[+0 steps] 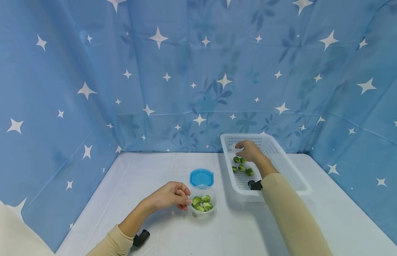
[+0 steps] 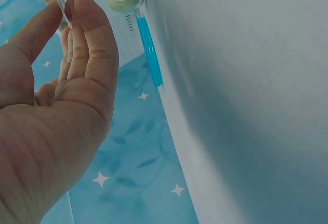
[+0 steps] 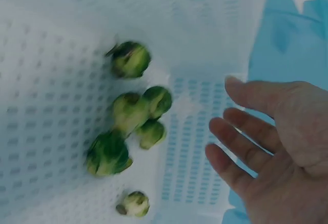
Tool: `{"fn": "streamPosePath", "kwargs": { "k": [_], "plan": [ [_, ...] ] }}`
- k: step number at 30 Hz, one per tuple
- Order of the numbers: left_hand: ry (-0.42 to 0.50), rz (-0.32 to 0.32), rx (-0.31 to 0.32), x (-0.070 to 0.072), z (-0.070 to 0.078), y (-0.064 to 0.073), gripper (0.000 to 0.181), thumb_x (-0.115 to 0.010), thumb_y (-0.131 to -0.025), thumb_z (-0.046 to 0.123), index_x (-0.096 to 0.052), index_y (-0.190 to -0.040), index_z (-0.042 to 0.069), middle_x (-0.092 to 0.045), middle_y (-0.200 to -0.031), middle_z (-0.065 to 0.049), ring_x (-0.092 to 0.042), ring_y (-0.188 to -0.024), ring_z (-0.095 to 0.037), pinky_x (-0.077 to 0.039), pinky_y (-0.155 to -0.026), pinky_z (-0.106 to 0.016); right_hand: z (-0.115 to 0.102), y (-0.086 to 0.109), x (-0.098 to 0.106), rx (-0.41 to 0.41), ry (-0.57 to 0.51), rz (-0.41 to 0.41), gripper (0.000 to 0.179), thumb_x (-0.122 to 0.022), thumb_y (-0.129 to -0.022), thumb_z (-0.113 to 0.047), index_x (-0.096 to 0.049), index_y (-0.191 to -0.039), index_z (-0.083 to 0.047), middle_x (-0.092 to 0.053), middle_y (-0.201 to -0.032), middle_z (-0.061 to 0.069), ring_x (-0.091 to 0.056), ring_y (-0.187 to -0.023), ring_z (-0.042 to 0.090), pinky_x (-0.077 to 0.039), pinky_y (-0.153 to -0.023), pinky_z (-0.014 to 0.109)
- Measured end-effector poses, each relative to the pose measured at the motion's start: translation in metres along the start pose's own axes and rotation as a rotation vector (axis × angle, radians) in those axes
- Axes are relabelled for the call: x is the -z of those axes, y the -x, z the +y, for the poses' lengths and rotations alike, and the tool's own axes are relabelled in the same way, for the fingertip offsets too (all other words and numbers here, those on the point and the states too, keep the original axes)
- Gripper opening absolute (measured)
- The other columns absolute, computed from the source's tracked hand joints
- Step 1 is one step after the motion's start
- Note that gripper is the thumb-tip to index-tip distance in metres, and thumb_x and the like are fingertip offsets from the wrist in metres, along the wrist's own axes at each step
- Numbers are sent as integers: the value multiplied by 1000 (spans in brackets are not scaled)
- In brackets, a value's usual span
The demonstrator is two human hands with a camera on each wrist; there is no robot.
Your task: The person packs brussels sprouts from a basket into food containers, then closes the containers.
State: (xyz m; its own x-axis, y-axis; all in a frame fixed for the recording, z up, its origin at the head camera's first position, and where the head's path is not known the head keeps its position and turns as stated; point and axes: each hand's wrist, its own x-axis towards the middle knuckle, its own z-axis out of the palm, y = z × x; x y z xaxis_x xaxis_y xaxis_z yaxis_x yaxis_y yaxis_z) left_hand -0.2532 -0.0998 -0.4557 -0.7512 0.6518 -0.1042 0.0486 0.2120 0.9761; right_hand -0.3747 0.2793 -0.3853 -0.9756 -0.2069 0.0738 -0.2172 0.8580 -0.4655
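Near the middle of the table stands a small clear round container [image 1: 192,213] with several Brussels sprouts [image 1: 207,206] in it. My left hand [image 1: 173,196] is at its left side, pinching the rim between thumb and fingers; the left wrist view shows the rim [image 2: 60,3] between them. Over the far part of a white perforated basket [image 1: 231,181] is my right hand [image 1: 249,151], fingers spread and holding nothing. Several more Brussels sprouts [image 3: 128,112] lie loose on the basket floor, apart from the right hand [image 3: 277,137] in the right wrist view.
A blue lid [image 1: 201,177] lies on the white table [image 1: 160,167] just behind the container. Blue star-patterned curtains [image 1: 185,71] surround the table at the back and sides. The basket's high walls stand around the right hand.
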Motion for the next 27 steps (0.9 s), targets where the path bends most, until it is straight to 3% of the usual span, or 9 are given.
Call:
{"fn": "streamPosePath", "kwargs": {
  "k": [6,13,27],
  "plan": [
    [3,-5,-7,-1,2,2,33,-72,-99,10,-58,-119,-12,-73,-96,-26,-75,-80,-24,-65,-78,-42,4,2,-4,-43,-40,-40,38,-68,-100,-9,-64,-136,4,-62,-137,27,-59,-128,46,-53,-103,60],
    [-3,-6,-10,0,0,0,36,-73,-98,12,-58,-119,-13,-75,-94,-22,-76,-79,-22,-65,-77,-41,9,2,-9,-53,-32,-90,40,-69,-100,-9,-63,-136,5,-64,-136,26,-60,-127,45,-53,-102,58],
    [-6,-5,-16,-1,2,2,32,-72,-99,11,-59,-119,-11,-73,-99,-28,-76,-81,-23,-65,-80,-44,11,5,-9,-111,-41,-159,40,-71,-98,-9,-65,-136,1,-64,-138,23,-61,-127,42,-55,-102,57]
  ]
}}
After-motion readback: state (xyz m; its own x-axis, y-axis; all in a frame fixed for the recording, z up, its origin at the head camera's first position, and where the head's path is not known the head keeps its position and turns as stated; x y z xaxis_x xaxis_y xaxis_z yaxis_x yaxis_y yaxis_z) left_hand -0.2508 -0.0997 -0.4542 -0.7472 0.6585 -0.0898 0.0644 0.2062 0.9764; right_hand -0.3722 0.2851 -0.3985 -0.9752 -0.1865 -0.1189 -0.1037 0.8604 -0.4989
